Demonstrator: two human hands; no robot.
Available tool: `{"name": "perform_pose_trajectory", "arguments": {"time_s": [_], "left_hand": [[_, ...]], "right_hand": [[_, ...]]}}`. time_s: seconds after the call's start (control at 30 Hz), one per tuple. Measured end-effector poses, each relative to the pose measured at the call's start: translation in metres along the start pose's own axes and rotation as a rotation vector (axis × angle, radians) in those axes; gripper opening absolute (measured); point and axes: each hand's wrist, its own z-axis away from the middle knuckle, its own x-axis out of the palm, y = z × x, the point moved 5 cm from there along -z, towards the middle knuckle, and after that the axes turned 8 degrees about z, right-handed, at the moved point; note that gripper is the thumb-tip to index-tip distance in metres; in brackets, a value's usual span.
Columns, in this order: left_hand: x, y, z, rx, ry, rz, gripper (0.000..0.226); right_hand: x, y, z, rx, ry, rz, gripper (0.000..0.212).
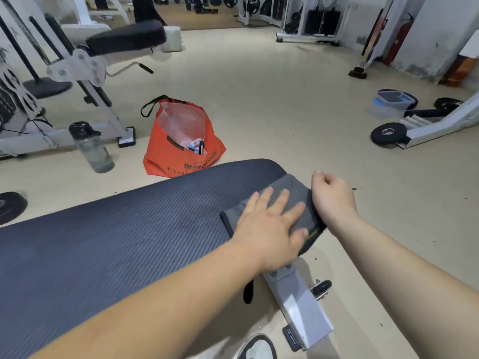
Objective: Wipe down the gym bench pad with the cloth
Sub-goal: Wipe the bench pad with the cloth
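Ribbed bench pad (116,229): left hand (269,229) flat on grey cloth (293,193), right hand (333,198) curled.

Left hand (269,226) flat, fingers (278,200) spread; right hand (333,200) seemingly curled.

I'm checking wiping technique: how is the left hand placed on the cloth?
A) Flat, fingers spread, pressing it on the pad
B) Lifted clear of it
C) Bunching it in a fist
A: the left hand lies flat with fingers spread on the cloth, on the pad.
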Motion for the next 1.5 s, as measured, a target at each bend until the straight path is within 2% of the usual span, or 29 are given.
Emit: {"name": "perform_pose_trajectory", "arguments": {"time_s": [0.07, 0.17, 0.23, 0.33, 0.4, 0.47, 0.57, 0.63, 0.67, 0.8, 0.9, 0.97, 1.07, 1.17, 1.23, 1.33, 1.4, 1.47, 1.5], "left_hand": [[0.002, -0.005, 0.033, 0.054, -0.016, -0.044, 0.062], [-0.007, -0.042, 0.064, 0.031, 0.008, -0.070, 0.060], [-0.027, -0.089, 0.064, -0.091, 0.037, -0.070, 0.059], [-0.052, -0.158, 0.062, -0.403, 0.025, -0.020, 0.059], [-0.049, -0.162, 0.071, -0.493, 0.050, -0.002, 0.059], [-0.034, -0.127, 0.090, -0.430, 0.080, 0.003, 0.058], [-0.017, -0.073, 0.127, -0.136, 0.071, 0.013, 0.057], [-0.024, -0.087, 0.129, -0.046, 0.011, -0.001, 0.055], [-0.030, -0.106, 0.121, -0.064, 0.009, -0.019, 0.054], [-0.055, -0.193, 0.076, -0.413, 0.068, -0.024, 0.057], [-0.055, -0.203, 0.068, -0.556, 0.120, -0.003, 0.058], [-0.046, -0.177, 0.082, -0.506, 0.137, -0.004, 0.057], [-0.030, -0.130, 0.140, -0.263, 0.133, -0.042, 0.057], [-0.035, -0.142, 0.193, -0.095, 0.032, -0.052, 0.056], [-0.046, -0.185, 0.210, -0.190, 0.059, -0.081, 0.060], [-0.064, -0.262, 0.231, -0.586, 0.139, -0.028, 0.059], [-0.068, -0.279, 0.246, -0.781, 0.204, 0.011, 0.056], [-0.058, -0.255, 0.252, -0.810, 0.243, 0.009, 0.056], [-0.051, -0.232, 0.254, -0.755, 0.238, -0.008, 0.057]], "right_hand": [[-0.002, -0.007, 0.009, -0.074, -0.007, 0.172, 0.033], [0.002, -0.023, 0.027, -0.201, -0.047, 0.298, 0.034], [0.009, -0.041, 0.040, -0.318, -0.085, 0.330, 0.037], [0.022, -0.064, 0.059, -0.473, -0.145, 0.384, 0.034], [0.030, -0.077, 0.066, -0.525, -0.175, 0.362, 0.031], [0.036, -0.088, 0.071, -0.552, -0.187, 0.355, 0.028], [0.047, -0.102, 0.078, -0.596, -0.192, 0.371, 0.027], [0.055, -0.109, 0.082, -0.638, -0.195, 0.402, 0.028], [0.058, -0.111, 0.084, -0.656, -0.193, 0.413, 0.029], [0.064, -0.116, 0.085, -0.678, -0.212, 0.435, 0.029], [0.067, -0.122, 0.087, -0.705, -0.227, 0.435, 0.030], [0.071, -0.127, 0.088, -0.724, -0.226, 0.439, 0.030], [0.079, -0.136, 0.093, -0.790, -0.205, 0.464, 0.030], [0.094, -0.149, 0.104, -0.881, -0.210, 0.502, 0.030], [0.111, -0.160, 0.116, -0.930, -0.266, 0.532, 0.031], [0.134, -0.179, 0.138, -0.986, -0.337, 0.538, 0.029], [0.145, -0.194, 0.149, -1.009, -0.318, 0.513, 0.028], [0.153, -0.206, 0.153, -1.011, -0.281, 0.487, 0.028], [0.156, -0.210, 0.154, -1.005, -0.270, 0.474, 0.028]]}}
